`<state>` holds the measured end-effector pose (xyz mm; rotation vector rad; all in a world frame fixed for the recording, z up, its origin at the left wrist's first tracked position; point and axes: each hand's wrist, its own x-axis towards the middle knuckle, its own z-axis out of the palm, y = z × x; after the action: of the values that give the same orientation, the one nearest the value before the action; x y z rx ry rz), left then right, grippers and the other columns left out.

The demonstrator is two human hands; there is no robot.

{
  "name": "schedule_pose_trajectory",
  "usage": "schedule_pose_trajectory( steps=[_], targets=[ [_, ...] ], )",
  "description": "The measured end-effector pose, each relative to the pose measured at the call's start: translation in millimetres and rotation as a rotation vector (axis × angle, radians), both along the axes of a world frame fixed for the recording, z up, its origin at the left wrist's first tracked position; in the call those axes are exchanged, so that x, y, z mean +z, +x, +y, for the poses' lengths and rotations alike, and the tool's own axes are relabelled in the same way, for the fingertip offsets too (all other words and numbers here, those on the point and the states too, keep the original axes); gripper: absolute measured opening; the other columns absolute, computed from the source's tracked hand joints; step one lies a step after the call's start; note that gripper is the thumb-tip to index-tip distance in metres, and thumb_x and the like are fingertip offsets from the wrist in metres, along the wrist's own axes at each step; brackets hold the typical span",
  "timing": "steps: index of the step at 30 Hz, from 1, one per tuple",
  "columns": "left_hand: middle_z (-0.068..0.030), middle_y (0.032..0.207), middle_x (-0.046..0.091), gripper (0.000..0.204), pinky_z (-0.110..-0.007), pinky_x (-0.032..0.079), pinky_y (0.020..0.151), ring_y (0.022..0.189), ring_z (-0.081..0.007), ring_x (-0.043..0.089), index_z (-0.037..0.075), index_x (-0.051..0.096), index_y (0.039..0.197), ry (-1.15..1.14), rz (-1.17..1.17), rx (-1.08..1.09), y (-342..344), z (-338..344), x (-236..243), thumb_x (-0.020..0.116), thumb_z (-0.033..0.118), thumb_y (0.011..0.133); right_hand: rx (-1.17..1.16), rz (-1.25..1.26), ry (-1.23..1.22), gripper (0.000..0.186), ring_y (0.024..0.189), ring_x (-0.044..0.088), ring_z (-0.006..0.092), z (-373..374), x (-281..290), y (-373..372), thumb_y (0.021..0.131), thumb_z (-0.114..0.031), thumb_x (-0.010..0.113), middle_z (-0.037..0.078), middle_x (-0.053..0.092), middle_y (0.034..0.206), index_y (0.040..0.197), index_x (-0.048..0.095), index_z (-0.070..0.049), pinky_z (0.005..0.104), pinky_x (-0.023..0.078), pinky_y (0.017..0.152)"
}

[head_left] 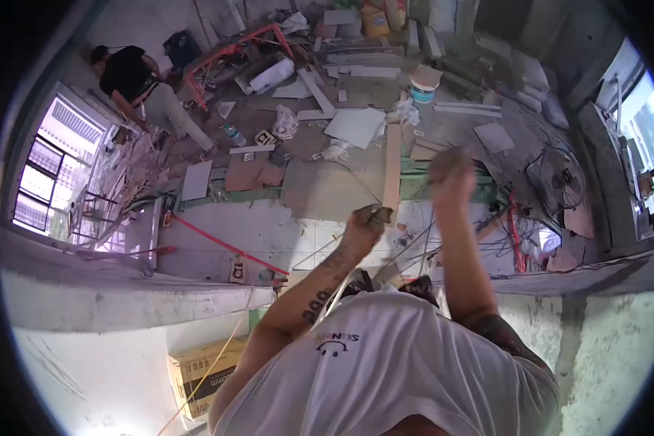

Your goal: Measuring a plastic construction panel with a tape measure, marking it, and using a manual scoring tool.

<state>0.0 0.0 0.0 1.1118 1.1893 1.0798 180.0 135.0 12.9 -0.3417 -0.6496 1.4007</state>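
Note:
My left hand (pixel 365 224) is in the middle of the view, its fingers curled closed. A small greyish-tan thing shows at the fingertips, too unclear to name. Just beyond it is the near end of a long, narrow tan board (pixel 392 171), which runs away from me; whether the hand touches it I cannot tell. My right hand (pixel 452 178) is raised to the right of the board, apart from the left one. Motion smears its fingers, so any thing in them cannot be made out.
Off-cut panels, such as a white sheet (pixel 354 128), litter the floor ahead. Beyond stand a blue-and-white bucket (pixel 424 81) and a red metal frame (pixel 236 54). A fan (pixel 557 176) is at right. A person (pixel 149 91) bends at far left. A cardboard box (pixel 200 374) lies lower left.

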Motion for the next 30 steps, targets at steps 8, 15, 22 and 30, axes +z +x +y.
schedule_pose_trajectory(
  steps=[8, 15, 22, 30],
  targets=[
    [0.0017, 0.058, 0.044, 0.027, -0.022, 0.031, 0.044, 0.048, -0.0054, 0.037, -0.001, 0.054, 0.089, -0.045, -0.089, -0.212, -85.2, 158.6, 24.1, 0.05, 0.026, 0.093, -0.456, -1.214, 0.188, 0.016, 0.065, 0.048, 0.0181, 119.4, 28.2, 58.1, 0.092, -0.015, 0.044, 0.006, 0.053, 0.076, 0.089, 0.054, -0.003, 0.0296, 0.041, 0.06],
    [0.0022, 0.055, 0.043, 0.025, -0.026, 0.034, 0.047, 0.052, -0.0077, 0.041, 0.004, 0.053, 0.078, 0.018, 0.358, -0.382, -81.3, 321.4, 41.6, 0.054, 0.025, 0.09, 0.183, -1.429, 0.532, 0.022, 0.085, 0.058, 0.0375, 217.6, 32.7, -36.4, 0.086, -0.014, 0.054, 0.018, 0.06, 0.093, 0.104, 0.056, -0.002, 0.0411, 0.048, 0.071],
    [0.0019, 0.056, 0.045, 0.025, -0.026, 0.037, 0.049, 0.052, -0.0075, 0.041, 0.004, 0.05, 0.075, 0.066, 0.435, -0.415, -72.0, 443.2, 59.8, 0.056, 0.024, 0.089, 0.411, -1.447, 0.634, 0.024, 0.081, 0.058, 0.0369, 343.9, 27.3, -36.6, 0.084, -0.013, 0.055, 0.017, 0.061, 0.09, 0.106, 0.056, -0.003, 0.0425, 0.047, 0.068],
    [-0.0023, 0.062, 0.055, 0.027, -0.026, 0.042, 0.051, 0.056, -0.0077, 0.052, 0.002, 0.052, 0.077, -0.121, 0.083, -0.516, -84.6, 569.2, 21.0, 0.056, 0.025, 0.089, 0.458, -1.457, 0.563, 0.024, 0.081, 0.057, 0.039, 454.4, 17.3, -41.5, 0.083, -0.012, 0.055, 0.018, 0.06, 0.093, 0.105, 0.057, -0.001, 0.0438, 0.047, 0.07]
  ],
)
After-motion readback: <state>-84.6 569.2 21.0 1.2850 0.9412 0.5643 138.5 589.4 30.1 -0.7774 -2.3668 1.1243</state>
